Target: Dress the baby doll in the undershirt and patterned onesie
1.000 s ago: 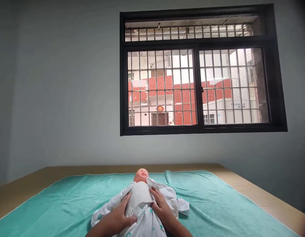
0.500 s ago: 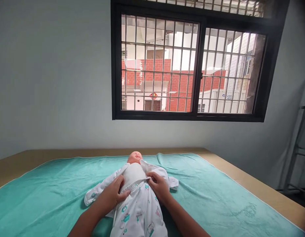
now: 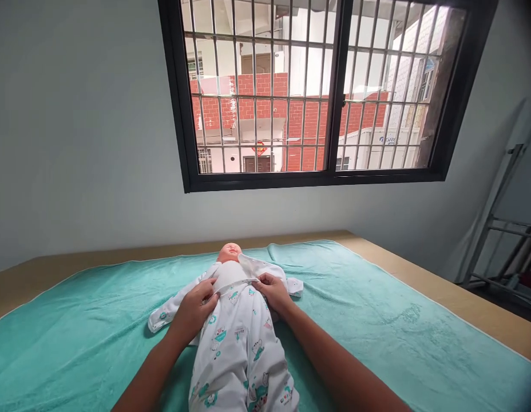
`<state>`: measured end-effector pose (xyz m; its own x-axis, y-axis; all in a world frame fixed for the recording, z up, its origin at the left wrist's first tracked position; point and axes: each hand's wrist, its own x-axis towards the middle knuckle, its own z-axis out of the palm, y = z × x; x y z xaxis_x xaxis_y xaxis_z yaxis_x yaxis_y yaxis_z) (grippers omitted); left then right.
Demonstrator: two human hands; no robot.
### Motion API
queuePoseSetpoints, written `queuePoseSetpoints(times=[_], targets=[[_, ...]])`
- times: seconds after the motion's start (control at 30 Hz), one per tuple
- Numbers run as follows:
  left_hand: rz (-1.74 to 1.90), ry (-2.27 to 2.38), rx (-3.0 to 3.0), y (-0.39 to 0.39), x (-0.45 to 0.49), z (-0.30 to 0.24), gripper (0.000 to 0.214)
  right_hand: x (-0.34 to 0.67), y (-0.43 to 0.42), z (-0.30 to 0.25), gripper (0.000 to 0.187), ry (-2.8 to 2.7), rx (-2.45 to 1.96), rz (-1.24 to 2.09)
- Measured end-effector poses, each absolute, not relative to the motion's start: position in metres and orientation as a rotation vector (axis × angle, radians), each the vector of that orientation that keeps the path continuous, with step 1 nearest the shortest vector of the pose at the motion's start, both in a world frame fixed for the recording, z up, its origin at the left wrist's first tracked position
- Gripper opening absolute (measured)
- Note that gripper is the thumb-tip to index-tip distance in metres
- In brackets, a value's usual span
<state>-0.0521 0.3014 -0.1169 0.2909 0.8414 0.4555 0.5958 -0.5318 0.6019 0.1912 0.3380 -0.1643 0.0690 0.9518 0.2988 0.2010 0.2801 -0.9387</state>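
A baby doll (image 3: 229, 252) lies on its back, head toward the wall, on a turquoise blanket (image 3: 98, 315). It wears white printed pants (image 3: 237, 343) and a white long-sleeved top (image 3: 179, 300), which is spread open with the sleeves out to both sides. My left hand (image 3: 195, 306) is closed at the left side of the waistband, fingers on its edge. My right hand (image 3: 272, 290) pinches the waistband at the right side. Between the hands the waistband stretches across the doll's pale belly (image 3: 229, 276).
The blanket covers most of a wooden table (image 3: 360, 245), whose edges show at the back and right. Behind it rises a grey wall (image 3: 85, 143) with a barred, black-framed window (image 3: 261, 181). A metal rack (image 3: 484, 229) stands at the right.
The waistband has been drawn higher and straighter across the belly between both hands. My left thumb has moved back to the waistband's side. The view has tilted down slightly.
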Motion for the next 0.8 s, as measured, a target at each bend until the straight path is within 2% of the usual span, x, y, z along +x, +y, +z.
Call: queuePoseSetpoints(times=[0.33, 0.63, 0.8], targets=[[1.425, 1.482, 2.097, 0.311, -0.057, -0.147, 0.037, 0.177, 0.338, -0.166, 0.037, -1.294, -1.152, 0.942], [1.088, 1.401, 1.615, 0.308, -0.065, -0.14, 0.055, 0.19, 0.332, -0.156, 0.038, -1.357, -1.165, 0.964], [0.968, 1.27, 1.447, 0.292, -0.077, -0.138, 0.044, 0.202, 0.33, -0.153, 0.044, -1.376, -1.211, 1.102]])
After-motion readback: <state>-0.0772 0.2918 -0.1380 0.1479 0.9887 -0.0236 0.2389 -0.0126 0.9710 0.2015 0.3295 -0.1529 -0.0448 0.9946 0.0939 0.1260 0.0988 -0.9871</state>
